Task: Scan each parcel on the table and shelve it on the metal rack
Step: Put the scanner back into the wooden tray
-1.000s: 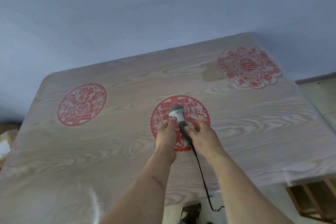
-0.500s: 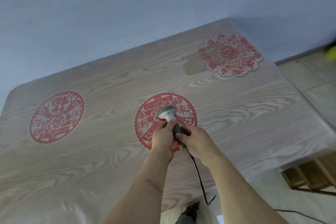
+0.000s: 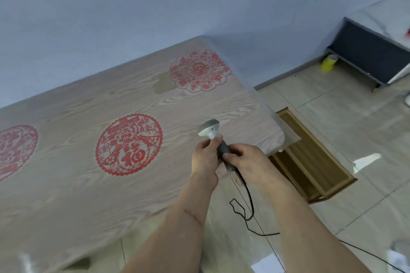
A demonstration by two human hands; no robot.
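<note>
Both hands grip the white-headed, grey-handled corded barcode scanner point(image 3: 213, 137): left hand point(image 3: 205, 157) curled just under its head, right hand point(image 3: 248, 163) wrapped lower, by the black cable point(image 3: 248, 206). No parcel visible on the wood-grain table point(image 3: 66, 195) beneath them. Advice: settle on one grip, keep cable slack, find a parcel.

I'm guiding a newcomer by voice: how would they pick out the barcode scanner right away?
Start at the wood-grain table with red paper-cut circles. Near its right end, both hands meet: the left hand and right hand grip the scanner. It alone has a white-and-grey head, dark handle and trailing black cable.
</note>
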